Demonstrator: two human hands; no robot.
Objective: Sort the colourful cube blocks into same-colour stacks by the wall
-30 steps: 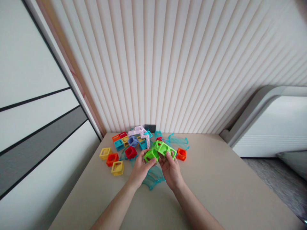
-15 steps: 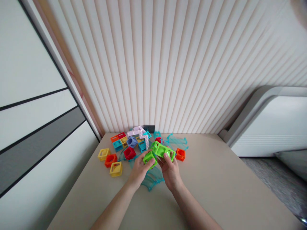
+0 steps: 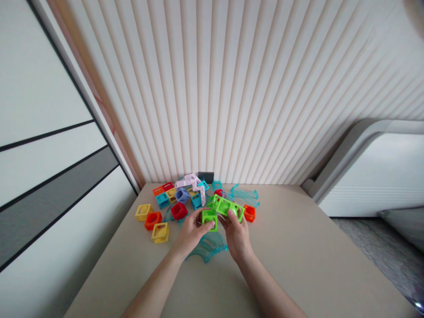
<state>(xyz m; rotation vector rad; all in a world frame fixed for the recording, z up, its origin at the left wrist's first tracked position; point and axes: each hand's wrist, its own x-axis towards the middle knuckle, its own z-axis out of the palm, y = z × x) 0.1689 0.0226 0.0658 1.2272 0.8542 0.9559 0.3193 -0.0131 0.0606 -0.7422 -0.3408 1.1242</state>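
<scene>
My left hand (image 3: 191, 232) grips a single green hollow cube (image 3: 210, 219) between thumb and fingers. My right hand (image 3: 237, 234) holds a row of joined green cubes (image 3: 226, 206) that slants up and away to the left. The single cube sits just below the left end of the row, close to it; I cannot tell whether they touch. Both hands hover above a clear teal curved track piece (image 3: 209, 247) lying on the beige table (image 3: 298, 256).
Behind the hands lie loose hollow cubes: yellow (image 3: 143, 212), orange-red (image 3: 152, 220), yellow (image 3: 160, 232), red (image 3: 179, 210), orange (image 3: 249, 213), plus a blue, teal and pink cluster (image 3: 185, 190) by the ribbed wall. More clear teal track (image 3: 245, 194) lies at the back. A cabinet stands left.
The single green cube in my left hand has turned so its open face points toward me and has dropped slightly below the row. The right hand's row has barely shifted.
</scene>
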